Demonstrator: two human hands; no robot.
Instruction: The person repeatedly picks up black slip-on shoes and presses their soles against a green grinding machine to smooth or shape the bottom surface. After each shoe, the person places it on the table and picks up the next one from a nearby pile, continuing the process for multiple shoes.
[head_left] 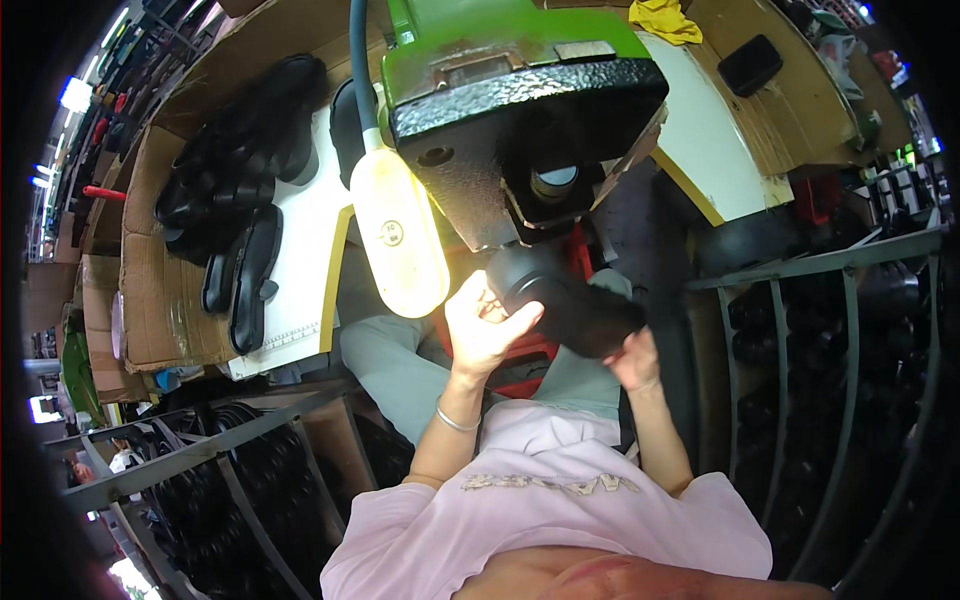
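Note:
A black shoe (585, 315) is in my hands, just below the head of a green machine (525, 90). It is dark and partly smeared by motion, so its details are hard to make out. My left hand (490, 325) is closed on its left end, with the thumb laid along the near side. At the opposite end, the curled fingers of my right hand (635, 362) hold the shoe from the right. The machine's dark lower arm, with a round shiny part (555, 180), hangs close over the shoe. A glowing lamp (400, 235) lights it from the left.
On the left, black shoes (240, 150) and black soles (255, 275) lie on a white board and cardboard. A black block (750, 65) and a yellow cloth (667, 20) sit at far right. Metal racks (215, 450) with black items stand on both sides of my legs.

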